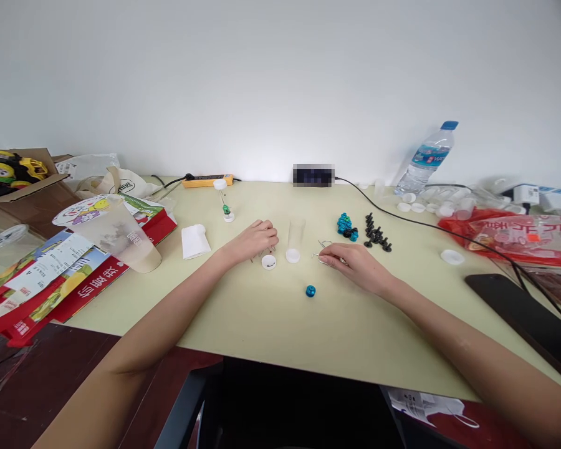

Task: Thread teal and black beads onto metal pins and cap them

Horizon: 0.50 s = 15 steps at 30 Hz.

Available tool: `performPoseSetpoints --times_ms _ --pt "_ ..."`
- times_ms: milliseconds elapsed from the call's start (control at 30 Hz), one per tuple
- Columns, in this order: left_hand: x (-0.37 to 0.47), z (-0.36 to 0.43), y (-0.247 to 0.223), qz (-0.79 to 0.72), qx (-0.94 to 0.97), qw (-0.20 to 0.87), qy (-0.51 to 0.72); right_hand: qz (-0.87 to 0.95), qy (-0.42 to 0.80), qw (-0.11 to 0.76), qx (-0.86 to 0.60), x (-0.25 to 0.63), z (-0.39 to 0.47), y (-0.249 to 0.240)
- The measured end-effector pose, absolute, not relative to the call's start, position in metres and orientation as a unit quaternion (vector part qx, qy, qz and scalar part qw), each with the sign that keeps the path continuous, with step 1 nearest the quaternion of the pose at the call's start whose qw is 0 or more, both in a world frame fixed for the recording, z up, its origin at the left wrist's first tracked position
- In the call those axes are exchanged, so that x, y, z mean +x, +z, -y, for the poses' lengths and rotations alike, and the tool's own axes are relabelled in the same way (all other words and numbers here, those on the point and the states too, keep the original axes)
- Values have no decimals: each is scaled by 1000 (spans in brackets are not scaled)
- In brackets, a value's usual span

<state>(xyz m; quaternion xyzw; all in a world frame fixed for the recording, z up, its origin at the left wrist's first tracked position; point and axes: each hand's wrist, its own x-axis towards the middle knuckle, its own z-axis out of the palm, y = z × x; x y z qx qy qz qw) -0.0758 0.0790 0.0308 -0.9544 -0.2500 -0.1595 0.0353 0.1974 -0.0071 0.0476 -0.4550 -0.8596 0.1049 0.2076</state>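
Note:
My left hand (255,242) rests on the table with its fingers curled down over some small thin bits. Whatever the fingertips grip is too small to make out. Right beside it lies a white cap (268,262) with tiny dark pieces inside. A clear plastic tube (296,234) with a white base stands upright between my hands. My right hand (348,259) is closed around thin bent metal rods (324,243) that look like hex keys, lying low at the table surface. Nearer to me sits a single blue metallic knob-like piece (310,291).
Blue pieces (345,223) and black screw-like pieces (376,234) cluster right of centre. A tube with a green piece (227,210) stands behind my left hand. Folded white tissue (195,241), a drink cup (126,234), a water bottle (427,159) and a black phone (518,318) surround the work area.

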Motion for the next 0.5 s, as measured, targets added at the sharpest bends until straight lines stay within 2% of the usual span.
performPoseSetpoints --times_ms 167,367,500 --pt "-77 -83 29 299 -929 29 -214 839 76 227 -489 204 1 46" --pt "-76 -83 31 370 -822 -135 -412 843 71 184 -500 208 -3 39" --pt "-70 -76 36 372 -752 -230 -494 861 45 132 -489 207 -2 34"
